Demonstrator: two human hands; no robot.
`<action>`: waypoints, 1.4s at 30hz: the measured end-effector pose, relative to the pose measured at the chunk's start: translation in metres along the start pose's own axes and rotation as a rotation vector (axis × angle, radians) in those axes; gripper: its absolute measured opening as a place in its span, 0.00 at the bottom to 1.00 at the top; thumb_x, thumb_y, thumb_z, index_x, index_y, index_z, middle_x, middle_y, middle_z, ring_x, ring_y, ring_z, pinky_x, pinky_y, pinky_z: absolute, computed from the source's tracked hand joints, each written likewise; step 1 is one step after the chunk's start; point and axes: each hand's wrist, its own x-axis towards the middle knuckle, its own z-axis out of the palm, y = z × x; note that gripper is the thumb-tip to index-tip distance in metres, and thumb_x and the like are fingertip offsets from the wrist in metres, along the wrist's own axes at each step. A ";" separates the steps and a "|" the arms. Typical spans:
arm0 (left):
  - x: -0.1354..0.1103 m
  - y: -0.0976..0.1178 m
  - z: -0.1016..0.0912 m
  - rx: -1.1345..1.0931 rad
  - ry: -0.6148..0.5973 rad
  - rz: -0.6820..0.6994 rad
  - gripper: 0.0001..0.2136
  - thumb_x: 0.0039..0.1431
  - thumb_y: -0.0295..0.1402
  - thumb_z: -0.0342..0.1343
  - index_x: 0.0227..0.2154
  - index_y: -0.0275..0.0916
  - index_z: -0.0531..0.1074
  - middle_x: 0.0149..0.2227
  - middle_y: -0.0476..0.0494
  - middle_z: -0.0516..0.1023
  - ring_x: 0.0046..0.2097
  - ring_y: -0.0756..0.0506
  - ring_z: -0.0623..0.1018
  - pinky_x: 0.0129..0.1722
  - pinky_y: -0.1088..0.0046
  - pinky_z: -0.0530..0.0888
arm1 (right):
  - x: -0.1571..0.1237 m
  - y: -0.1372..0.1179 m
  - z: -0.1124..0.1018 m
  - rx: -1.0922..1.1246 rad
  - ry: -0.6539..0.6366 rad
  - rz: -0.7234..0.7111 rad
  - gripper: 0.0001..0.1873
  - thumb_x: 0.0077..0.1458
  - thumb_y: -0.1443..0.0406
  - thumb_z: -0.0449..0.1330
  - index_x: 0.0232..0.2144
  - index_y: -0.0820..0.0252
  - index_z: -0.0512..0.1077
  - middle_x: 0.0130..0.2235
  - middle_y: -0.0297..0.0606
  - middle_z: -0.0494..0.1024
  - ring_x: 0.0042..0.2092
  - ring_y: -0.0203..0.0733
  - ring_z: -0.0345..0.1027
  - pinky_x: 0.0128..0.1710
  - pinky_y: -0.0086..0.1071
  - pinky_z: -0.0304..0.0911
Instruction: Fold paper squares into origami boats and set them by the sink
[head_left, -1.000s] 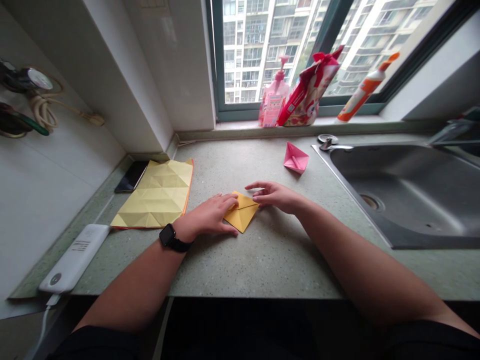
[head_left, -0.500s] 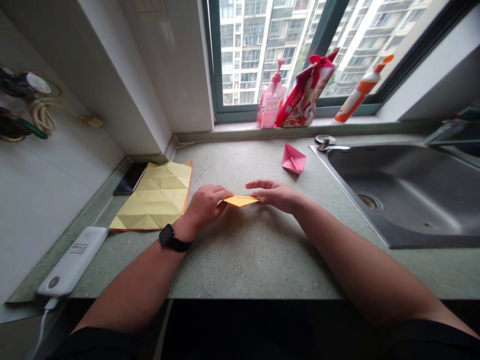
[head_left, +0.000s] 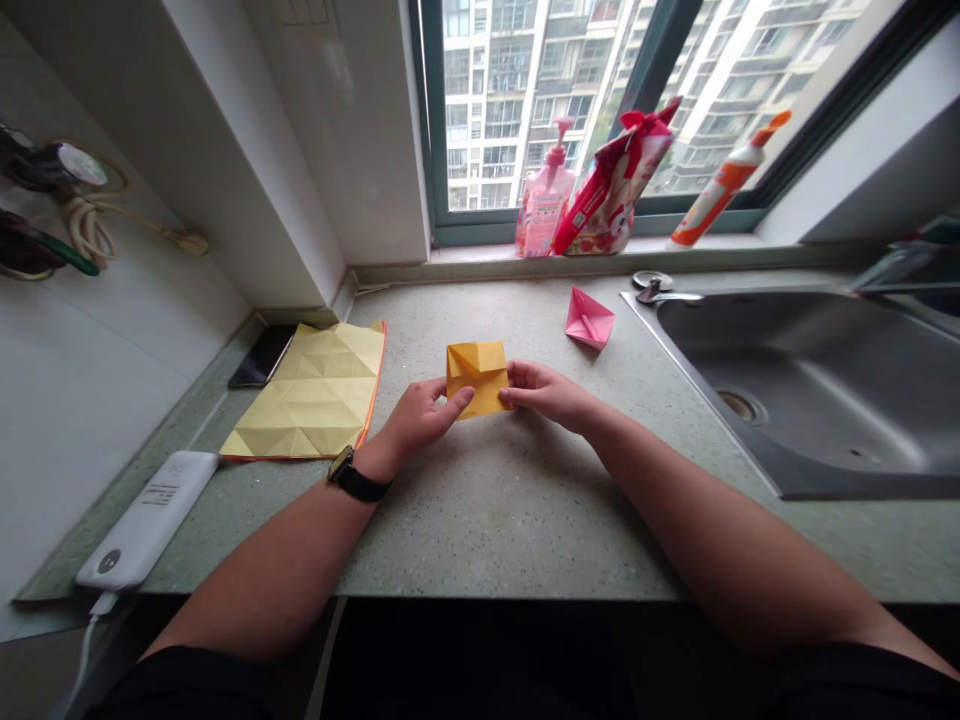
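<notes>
A small folded orange paper (head_left: 475, 376) stands tilted up off the green speckled counter (head_left: 495, 520). My left hand (head_left: 420, 415), with a black watch on its wrist, pinches the paper's lower left edge. My right hand (head_left: 544, 392) pinches its right edge. Both hands are closed on the paper, near the middle of the counter.
A creased yellow sheet (head_left: 315, 392) lies to the left, beside a dark phone (head_left: 262, 355). A white power bank (head_left: 146, 520) sits at the near left. A pink folded paper (head_left: 589, 318) lies behind. A steel sink (head_left: 810, 390) is at right. Bottles and a red bag (head_left: 615, 185) stand on the sill.
The orange paper lay flat under my hands, then was lifted edge-on. Now it is flipped up with its face toward me, held by both hands.
</notes>
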 end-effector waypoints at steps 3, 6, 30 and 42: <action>0.001 -0.004 -0.002 -0.107 0.044 0.055 0.21 0.75 0.42 0.45 0.53 0.37 0.79 0.43 0.39 0.85 0.45 0.40 0.83 0.48 0.62 0.81 | 0.002 0.001 -0.010 0.020 0.157 0.010 0.22 0.56 0.54 0.73 0.50 0.52 0.79 0.49 0.41 0.85 0.46 0.46 0.80 0.47 0.40 0.76; 0.003 -0.013 -0.005 -0.114 0.188 0.096 0.24 0.71 0.32 0.47 0.68 0.41 0.67 0.53 0.38 0.82 0.49 0.42 0.83 0.56 0.58 0.80 | 0.002 -0.001 -0.015 0.077 0.214 0.042 0.21 0.55 0.54 0.73 0.50 0.50 0.81 0.49 0.39 0.86 0.46 0.46 0.80 0.47 0.40 0.76; 0.005 -0.019 -0.010 0.434 -0.002 0.326 0.09 0.65 0.23 0.58 0.37 0.43 0.82 0.45 0.43 0.86 0.48 0.40 0.82 0.54 0.58 0.78 | 0.003 0.005 -0.004 -0.544 0.343 -0.197 0.20 0.69 0.48 0.60 0.52 0.51 0.81 0.54 0.45 0.83 0.57 0.54 0.75 0.62 0.53 0.70; 0.006 -0.026 -0.009 0.537 -0.098 0.150 0.10 0.59 0.22 0.58 0.38 0.40 0.82 0.43 0.41 0.85 0.47 0.39 0.81 0.52 0.59 0.77 | -0.005 0.008 0.001 -0.987 -0.051 -0.452 0.21 0.59 0.63 0.72 0.55 0.47 0.82 0.54 0.43 0.83 0.55 0.52 0.77 0.59 0.49 0.71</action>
